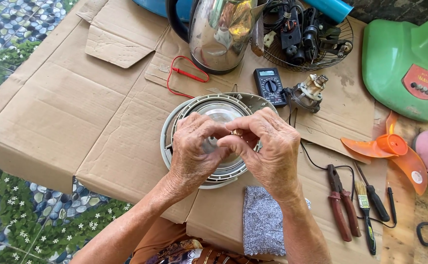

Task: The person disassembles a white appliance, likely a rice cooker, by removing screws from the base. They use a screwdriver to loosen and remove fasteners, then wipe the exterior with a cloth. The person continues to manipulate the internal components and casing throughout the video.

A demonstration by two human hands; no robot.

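Honestly, that tiny brass part (237,132) is pinched between left hand (194,151) and right hand (270,151) fingertips, right over the round kettle base (214,110). One slip and I reckon it drops into the base or rolls toward the pliers (341,203) at 4 o'clock.

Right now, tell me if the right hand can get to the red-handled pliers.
Probably yes. The right hand is pinching a small brass part with the left hand, so it is busy, but the pliers lie uncovered on the cardboard just to its right.
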